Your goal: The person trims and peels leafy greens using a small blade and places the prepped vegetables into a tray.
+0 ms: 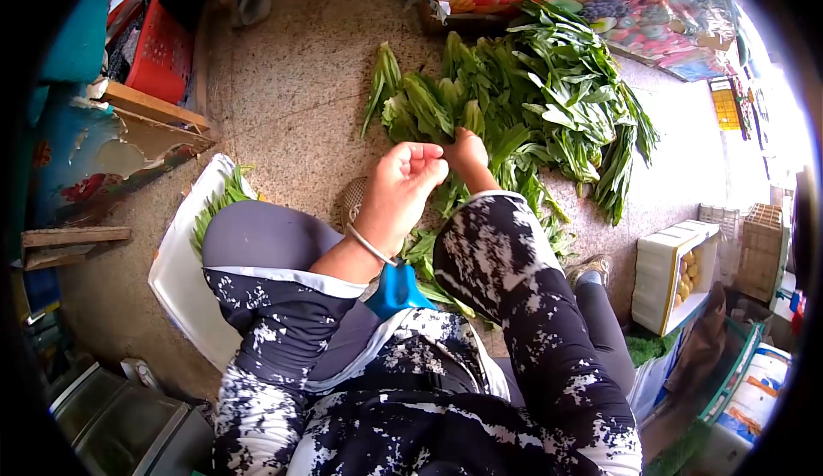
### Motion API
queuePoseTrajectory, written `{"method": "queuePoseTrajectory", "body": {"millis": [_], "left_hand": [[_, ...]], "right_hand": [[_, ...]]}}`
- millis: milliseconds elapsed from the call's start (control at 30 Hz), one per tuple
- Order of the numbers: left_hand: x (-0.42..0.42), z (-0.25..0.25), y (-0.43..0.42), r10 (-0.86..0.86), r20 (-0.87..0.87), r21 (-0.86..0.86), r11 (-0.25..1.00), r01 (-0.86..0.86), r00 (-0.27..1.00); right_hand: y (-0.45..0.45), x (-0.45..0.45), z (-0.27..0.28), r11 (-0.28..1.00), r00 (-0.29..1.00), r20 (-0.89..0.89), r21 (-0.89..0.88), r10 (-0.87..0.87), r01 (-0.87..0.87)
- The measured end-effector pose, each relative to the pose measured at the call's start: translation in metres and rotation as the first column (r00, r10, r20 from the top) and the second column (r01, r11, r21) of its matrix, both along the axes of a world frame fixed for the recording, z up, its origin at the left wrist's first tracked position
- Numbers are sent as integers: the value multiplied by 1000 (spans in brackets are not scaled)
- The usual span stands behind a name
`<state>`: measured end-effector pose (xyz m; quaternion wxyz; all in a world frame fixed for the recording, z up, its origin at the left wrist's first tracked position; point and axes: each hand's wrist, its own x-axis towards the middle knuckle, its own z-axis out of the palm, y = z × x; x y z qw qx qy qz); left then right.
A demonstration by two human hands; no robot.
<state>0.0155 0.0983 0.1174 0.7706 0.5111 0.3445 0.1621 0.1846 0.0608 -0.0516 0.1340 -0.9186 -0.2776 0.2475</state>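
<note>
My left hand (403, 186), with a bangle at the wrist, is raised in front of my knees with its fingers curled into a pinch. Close beside it, my right hand (467, 157) is closed, its fingertips partly hidden. Whatever lies between the fingers is too small to make out. Beyond both hands, heads of leafy lettuce (426, 105) lie on the floor. A big heap of long-leaved greens (574, 90) spreads to their right. Below my left wrist shows a blue plastic piece (399, 291), mostly hidden by my clothes.
A white foam tray (184, 257) with some greens stands left of my knee. Boxes with a fruit-print cover (660, 13) are at the back right. A foam box of round yellowish produce (673, 274) sits at right. A red basket (163, 51) is at upper left.
</note>
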Motion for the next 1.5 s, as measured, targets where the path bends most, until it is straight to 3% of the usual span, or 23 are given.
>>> {"method": "queuePoseTrajectory", "body": {"millis": [33, 67, 133, 200, 267, 333, 400, 500, 533, 600, 667, 700, 800, 933, 967, 1033, 1067, 1100, 1133, 1200, 1233, 1333, 1500], "left_hand": [[2, -4, -1, -14, 1, 39, 999, 14, 1000], [5, -7, 1, -22, -6, 46, 999, 22, 1000], [7, -15, 5, 123, -89, -9, 992, -124, 988], [6, -26, 3, 173, -188, -37, 982, -183, 967], [9, -51, -8, 202, -267, -102, 966, -237, 942], [16, -56, -20, 21, -285, -204, 975, -82, 958], [27, -71, -35, 15, -355, -352, 924, -149, 935], [43, -81, -36, 50, 25, -577, 817, -26, 998], [47, -94, -36, 38, 27, -569, 822, -16, 999], [55, -75, -39, 47, 267, -594, 795, 125, 963], [63, -57, -41, 24, 342, -547, 818, 178, 939], [66, -51, -41, 21, 350, -504, 847, 169, 937], [72, -15, -31, 3, 388, -468, 862, 194, 922], [74, 39, -16, -33, 442, -55, 996, 64, 896], [74, 49, -10, -84, 443, 119, 992, 34, 893], [70, 67, 0, -154, 375, 461, 887, -40, 914], [68, 67, 8, -174, 225, 711, 702, -39, 959], [62, 78, 1, -162, 138, 834, 551, -27, 977], [57, 86, -7, -143, 54, 923, 385, 5, 988], [55, 73, -15, -219, -23, 999, 19, 28, 975], [55, 61, -22, -208, -97, 993, -83, 81, 973], [53, 36, -46, -211, -263, 942, -269, 203, 942], [49, 14, -75, -305, -314, 932, -281, 230, 899]], "right_hand": [[-2, 9, 4, 986, 995, -97, 159, -30, 45], [-6, 17, -12, 904, 951, -279, 361, -130, 229], [-23, 21, 46, 870, 759, -642, 305, -112, 386], [-51, 14, 90, 852, 737, -664, 310, -123, 422], [-88, 7, 102, 757, 575, -811, 311, -104, 575], [-130, -1, 119, 757, 533, -846, 357, 14, 548], [-162, -15, 133, 737, 562, -822, 434, 89, 518], [-189, -33, 138, 704, 516, -843, 458, 151, 543], [-193, -37, 137, 700, 580, -798, 508, 164, 502], [-198, -39, 135, 720, 647, -746, 534, 155, 443], [-198, -43, 138, 655, 636, -759, 552, 138, 516], [-197, -43, 146, 724, 707, -700, 537, 97, 433], [-186, -49, 147, 722, 787, -601, 605, 138, 335], [-170, -56, 185, 581, 868, -435, 780, 239, 231], [-171, -53, 183, 513, 860, -474, 794, 189, 325], [-183, -50, 187, 386, 781, -624, 714, -25, 583], [-192, -49, 187, 327, 745, -658, 685, -106, 651], [-201, -51, 183, 247, 744, -659, 708, -108, 662], [-208, -51, 174, 254, 784, -581, 742, -218, 620], [-225, -66, 182, 250, 712, -676, 669, -188, 700], [-233, -75, 190, 278, 677, -723, 629, -134, 726], [-238, -100, 185, 146, 712, -701, 707, 23, 692], [-231, -110, 164, 5, 576, -795, 588, 189, 809]]}}
